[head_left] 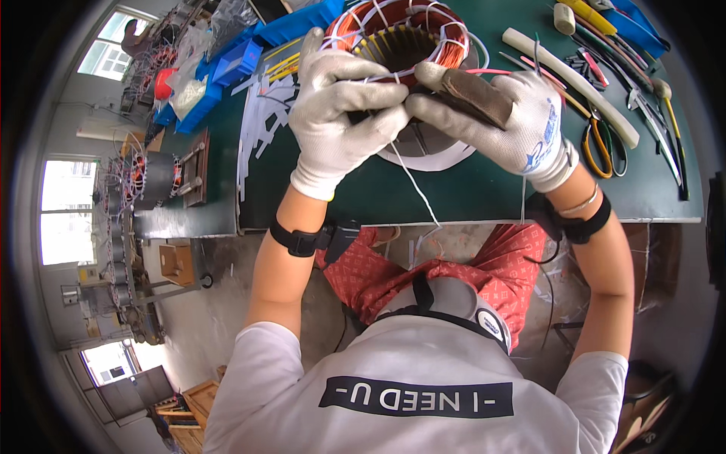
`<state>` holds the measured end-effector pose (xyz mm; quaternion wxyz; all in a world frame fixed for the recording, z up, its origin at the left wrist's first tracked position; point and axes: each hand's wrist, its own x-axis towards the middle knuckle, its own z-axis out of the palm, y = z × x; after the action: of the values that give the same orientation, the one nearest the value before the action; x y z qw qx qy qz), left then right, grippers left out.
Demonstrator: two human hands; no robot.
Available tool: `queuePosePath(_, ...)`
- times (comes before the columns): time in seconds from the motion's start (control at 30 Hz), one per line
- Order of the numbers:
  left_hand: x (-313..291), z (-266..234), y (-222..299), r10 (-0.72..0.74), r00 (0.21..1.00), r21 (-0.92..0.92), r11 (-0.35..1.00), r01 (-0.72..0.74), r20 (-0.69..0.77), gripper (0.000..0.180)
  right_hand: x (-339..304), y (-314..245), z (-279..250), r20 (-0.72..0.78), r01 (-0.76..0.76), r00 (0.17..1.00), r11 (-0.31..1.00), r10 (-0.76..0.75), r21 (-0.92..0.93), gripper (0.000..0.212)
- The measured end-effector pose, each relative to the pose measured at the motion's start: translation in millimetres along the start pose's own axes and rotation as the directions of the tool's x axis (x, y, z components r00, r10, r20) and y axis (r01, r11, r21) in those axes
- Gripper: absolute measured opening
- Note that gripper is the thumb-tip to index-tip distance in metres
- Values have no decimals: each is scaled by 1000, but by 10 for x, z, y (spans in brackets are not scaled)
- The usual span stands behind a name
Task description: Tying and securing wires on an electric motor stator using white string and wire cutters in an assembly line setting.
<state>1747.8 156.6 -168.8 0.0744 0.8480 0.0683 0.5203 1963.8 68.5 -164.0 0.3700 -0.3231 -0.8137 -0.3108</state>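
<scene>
A motor stator (454,45) with orange-red copper windings and white lacing stands on the green bench in front of me. My left hand (344,113), in a pale work glove, pinches a thin white cord (414,181) at the near rim of the windings. The cord's loose end hangs down past the bench edge. My right hand (503,113), gloved too, is closed around a flat dark-brown piece (478,98). Its thumb and forefinger tips meet the left fingertips at the winding. What lies between those tips is partly hidden.
At the right lie orange-and-black-handled scissors (597,147), a pale tube (575,83), a caliper (646,121) and a yellow-handled mallet (665,94). White paper strips (265,125) are left of the stator, with blue bins (238,62) beyond. The bench's front edge (469,224) is before my lap.
</scene>
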Motion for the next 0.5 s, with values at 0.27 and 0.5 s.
queuePosePath(0.27,261,-398,189,-276,878,-70,942,327,392,52,-104,167,94,93,182,980,980,-174,-76,45)
queuePosePath(0.5,268,-342,100,-4,917,62,998,-22,399,54,-105,178,120,74,185,981,977,-178,-110,50)
